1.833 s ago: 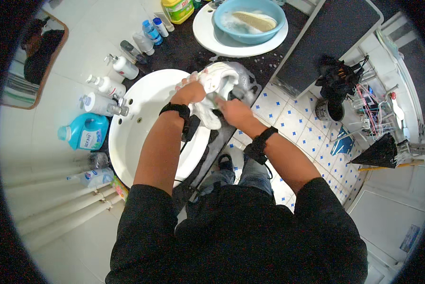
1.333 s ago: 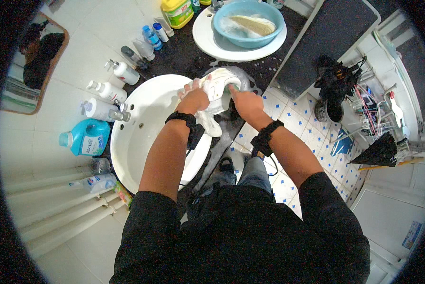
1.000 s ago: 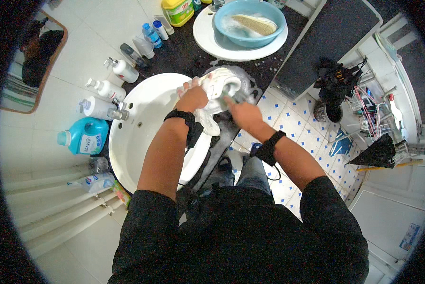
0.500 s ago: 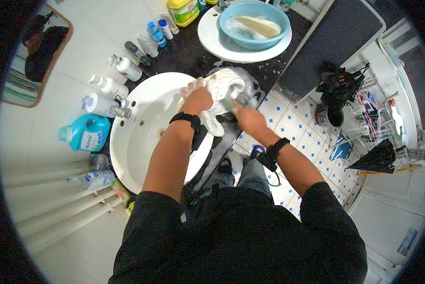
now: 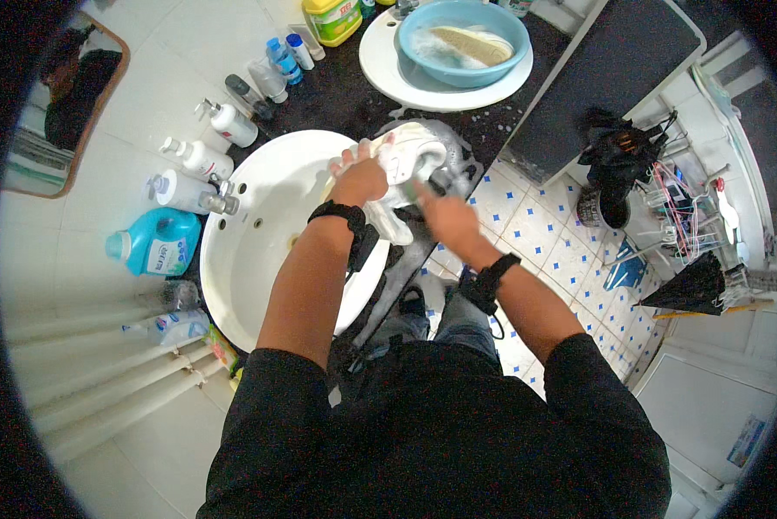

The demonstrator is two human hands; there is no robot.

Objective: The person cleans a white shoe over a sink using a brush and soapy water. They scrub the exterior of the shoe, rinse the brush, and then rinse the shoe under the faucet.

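A wet white shoe lies on the dark counter beside the near sink, with its tongue or a flap hanging toward me. My left hand grips its left side, fingers wrapped round it over the sink's rim. My right hand is closed on a greenish brush, smeared by motion, held against the shoe's near part. Suds spread over the counter around the shoe. Farther back, a second shoe rests sole up in the foamy water of a light blue basin.
The white sink is at my left, with pump bottles and a teal detergent jug along the wall. A second sink bears the basin. Right of the counter, a dark panel and a black bin stand over tiled floor.
My right hand has shifted slightly left and toward the shoe with the brush, in a scrubbing stroke. The left hand keeps its hold, and the shoe stays in place.
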